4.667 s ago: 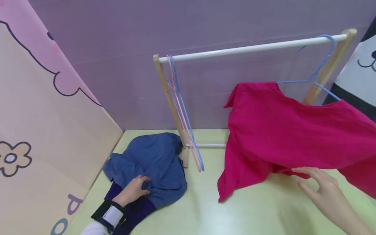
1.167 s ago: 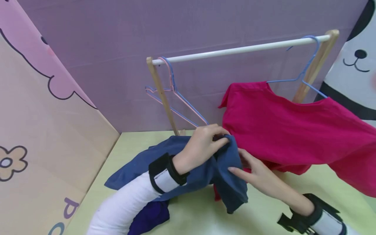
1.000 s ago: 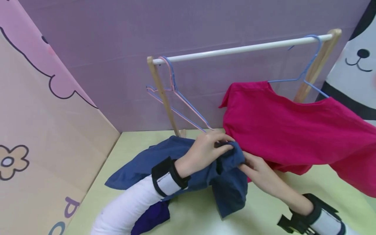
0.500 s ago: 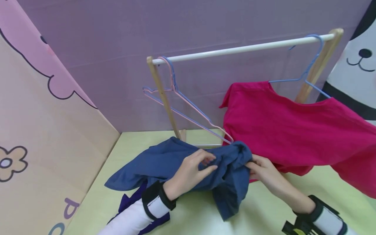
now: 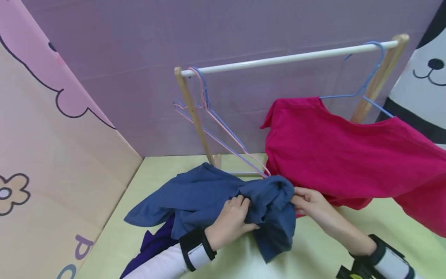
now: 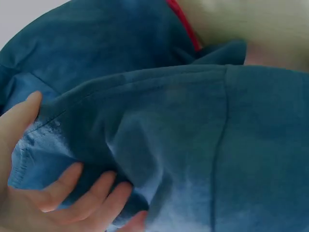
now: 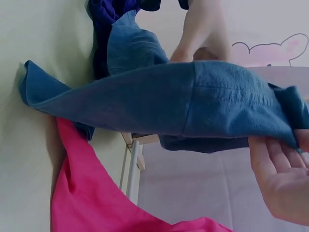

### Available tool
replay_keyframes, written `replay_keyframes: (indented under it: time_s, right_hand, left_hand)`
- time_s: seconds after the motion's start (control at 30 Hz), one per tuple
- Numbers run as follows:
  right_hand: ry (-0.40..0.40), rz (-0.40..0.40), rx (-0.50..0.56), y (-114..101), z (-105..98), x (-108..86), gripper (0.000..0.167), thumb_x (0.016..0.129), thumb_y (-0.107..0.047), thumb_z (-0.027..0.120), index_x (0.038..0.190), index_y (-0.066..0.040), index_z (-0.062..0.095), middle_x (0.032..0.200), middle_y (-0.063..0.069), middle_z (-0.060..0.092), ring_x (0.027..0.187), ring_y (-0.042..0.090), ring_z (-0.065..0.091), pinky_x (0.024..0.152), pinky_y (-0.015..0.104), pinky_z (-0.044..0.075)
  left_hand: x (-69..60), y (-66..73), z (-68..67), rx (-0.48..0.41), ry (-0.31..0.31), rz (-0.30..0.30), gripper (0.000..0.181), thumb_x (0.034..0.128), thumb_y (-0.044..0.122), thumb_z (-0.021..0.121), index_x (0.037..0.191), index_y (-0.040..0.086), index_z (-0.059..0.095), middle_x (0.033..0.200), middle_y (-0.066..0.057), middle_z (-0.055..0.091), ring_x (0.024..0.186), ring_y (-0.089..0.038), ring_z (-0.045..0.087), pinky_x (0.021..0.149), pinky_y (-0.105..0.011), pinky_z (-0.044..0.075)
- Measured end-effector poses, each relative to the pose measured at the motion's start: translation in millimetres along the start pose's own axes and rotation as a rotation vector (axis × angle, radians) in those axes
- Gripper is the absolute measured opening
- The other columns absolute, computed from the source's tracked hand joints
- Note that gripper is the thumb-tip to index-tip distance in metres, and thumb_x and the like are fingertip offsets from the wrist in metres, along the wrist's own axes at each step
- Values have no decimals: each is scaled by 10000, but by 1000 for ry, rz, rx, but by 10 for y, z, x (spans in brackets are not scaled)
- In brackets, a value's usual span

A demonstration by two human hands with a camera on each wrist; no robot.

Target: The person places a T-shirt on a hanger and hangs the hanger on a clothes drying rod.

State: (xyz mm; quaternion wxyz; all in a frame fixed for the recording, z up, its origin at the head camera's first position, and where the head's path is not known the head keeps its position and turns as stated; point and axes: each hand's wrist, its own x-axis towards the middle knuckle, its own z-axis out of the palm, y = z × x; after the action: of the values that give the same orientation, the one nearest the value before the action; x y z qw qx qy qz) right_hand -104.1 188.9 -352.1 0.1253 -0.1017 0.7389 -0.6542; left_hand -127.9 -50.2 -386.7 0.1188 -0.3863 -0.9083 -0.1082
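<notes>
A blue shirt (image 5: 198, 193) lies in loose folds in front of the rack's left end, its right part lifted off the table. My right hand (image 5: 313, 205) pinches the raised right edge between thumb and fingers; the right wrist view shows that hand (image 7: 280, 179) at the shirt's edge. Bent fingers of my left hand (image 5: 230, 223) rest on the shirt's front folds, thumb apart from them. In the left wrist view, the left hand's fingers (image 6: 96, 198) touch the cloth without pinching it. Pink and blue hangers (image 5: 230, 141) hang just behind, their lower ends hidden by the shirt.
A rack with a white rail (image 5: 278, 60) stands at the back. On its right, a magenta shirt (image 5: 334, 155) hangs from a blue hanger (image 5: 369, 85), its hem on the table. Dark purple cloth (image 5: 156, 244) lies under the blue shirt. A printed wall (image 5: 69, 155) borders the left.
The blue shirt has been drawn from its heap toward the right and partly raised. My left hand has let go of its upper edge and moved down; my right hand has taken the right edge.
</notes>
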Motion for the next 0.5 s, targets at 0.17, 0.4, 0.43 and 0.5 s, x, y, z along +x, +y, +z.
replay_keyframes:
  time_s: [0.17, 0.4, 0.43, 0.5]
  right_hand:
    - [-15, -11, -61, 38, -47, -17, 376, 918, -195, 483, 1147, 102, 496, 918, -18, 652, 771, 186, 631, 718, 299, 497]
    - [-21, -60, 7, 78, -284, -90, 178, 942, -166, 432, 1031, -171, 586, 887, -74, 609, 741, 61, 556, 678, 209, 473]
    - [-22, -62, 9, 74, -323, -98, 181, 945, -169, 427, 1014, -199, 592, 886, -76, 602, 742, 54, 546, 672, 201, 467]
    - [-23, -73, -8, 63, -401, -112, 202, 949, -166, 415, 1004, -233, 597, 879, -85, 602, 731, 47, 540, 654, 194, 461]
  left_hand:
    - [23, -68, -23, -57, 14, -14, 90, 803, 136, 622, 859, 66, 625, 816, -24, 525, 738, -151, 509, 665, -285, 426]
    - [-26, -229, -189, -364, -13, -110, 104, 856, 13, 534, 918, 22, 617, 880, -61, 586, 802, -151, 564, 684, -226, 458]
    - [-34, -260, -214, -418, -23, -137, 115, 867, 13, 520, 931, 19, 615, 877, -66, 595, 781, -149, 566, 667, -221, 458]
    - [-45, -318, -289, -504, -24, -179, 128, 869, 4, 512, 949, 13, 612, 876, -75, 608, 751, -146, 566, 640, -218, 455]
